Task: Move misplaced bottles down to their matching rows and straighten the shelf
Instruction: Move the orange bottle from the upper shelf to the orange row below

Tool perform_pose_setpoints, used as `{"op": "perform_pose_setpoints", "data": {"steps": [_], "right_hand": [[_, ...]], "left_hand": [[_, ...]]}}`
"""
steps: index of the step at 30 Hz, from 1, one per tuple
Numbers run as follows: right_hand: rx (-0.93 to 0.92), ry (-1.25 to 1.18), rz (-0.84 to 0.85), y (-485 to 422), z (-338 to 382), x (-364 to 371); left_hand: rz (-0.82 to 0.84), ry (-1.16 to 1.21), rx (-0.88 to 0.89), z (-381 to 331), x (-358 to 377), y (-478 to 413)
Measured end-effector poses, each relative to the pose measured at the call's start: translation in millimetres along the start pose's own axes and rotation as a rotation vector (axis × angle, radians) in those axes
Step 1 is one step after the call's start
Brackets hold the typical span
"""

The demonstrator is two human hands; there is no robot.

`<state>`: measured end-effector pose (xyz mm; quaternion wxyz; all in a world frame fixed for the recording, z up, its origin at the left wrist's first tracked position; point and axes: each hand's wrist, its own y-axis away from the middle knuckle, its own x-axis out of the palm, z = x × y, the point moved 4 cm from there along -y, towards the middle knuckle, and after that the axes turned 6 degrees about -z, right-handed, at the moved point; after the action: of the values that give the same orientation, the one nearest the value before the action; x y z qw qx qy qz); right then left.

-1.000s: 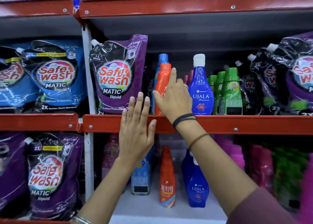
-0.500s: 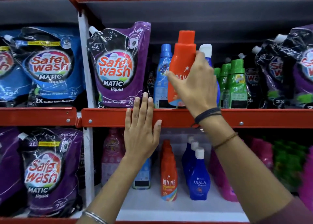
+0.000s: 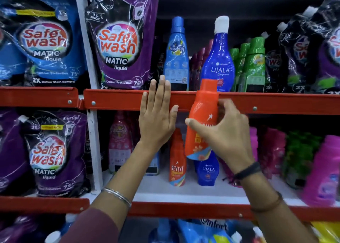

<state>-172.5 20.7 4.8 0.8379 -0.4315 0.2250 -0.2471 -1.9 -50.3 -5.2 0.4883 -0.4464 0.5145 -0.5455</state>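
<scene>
1. Right now the right hand (image 3: 222, 132) has its grip pinched round the orange bottle (image 3: 201, 121), thumb across the front of the label and fingers wrapped behind; the bottle is off any shelf, held in the air and tilted slightly, its cap overlapping the red shelf rail (image 3: 114, 99).

2. The left hand (image 3: 158, 117) holds nothing: its grip is spread flat, fingers together and pointing up, palm laid against that same rail just beside the bottle.

3. Below and just left of the carried bottle stands its match, the Revive bottle (image 3: 177, 160), upright on the white lower shelf (image 3: 184, 193) with a small Ujala bottle (image 3: 207, 171) just beside it (that gap looks tight). The step in hand, I judge, is lowering the orange bottle into the Revive row.

4. Above, a light blue bottle (image 3: 177, 57) and a tall Ujala bottle (image 3: 219, 58) stand on the upper shelf and look like candidates to come down next.

5. What could go wrong:
   - The cap could catch the rail's lower edge on the way under, since the bottle sits right in front of it.
   - Its base could knock the Revive or small Ujala bottle over if it comes down tilted.
   - The glossy body may slip, as the hold sits low.
</scene>
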Motion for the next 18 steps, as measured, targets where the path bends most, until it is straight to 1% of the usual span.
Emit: {"op": "perform_pose_setpoints", "data": {"steps": [11, 18], "right_hand": [[0.171, 0.037, 0.275, 73, -83, 80], [0.258, 0.050, 0.347, 98, -111, 115]], "left_hand": [[-0.038, 0.004, 0.002, 0, 1, 2], [-0.060, -0.009, 0.012, 0, 3, 2]]}}
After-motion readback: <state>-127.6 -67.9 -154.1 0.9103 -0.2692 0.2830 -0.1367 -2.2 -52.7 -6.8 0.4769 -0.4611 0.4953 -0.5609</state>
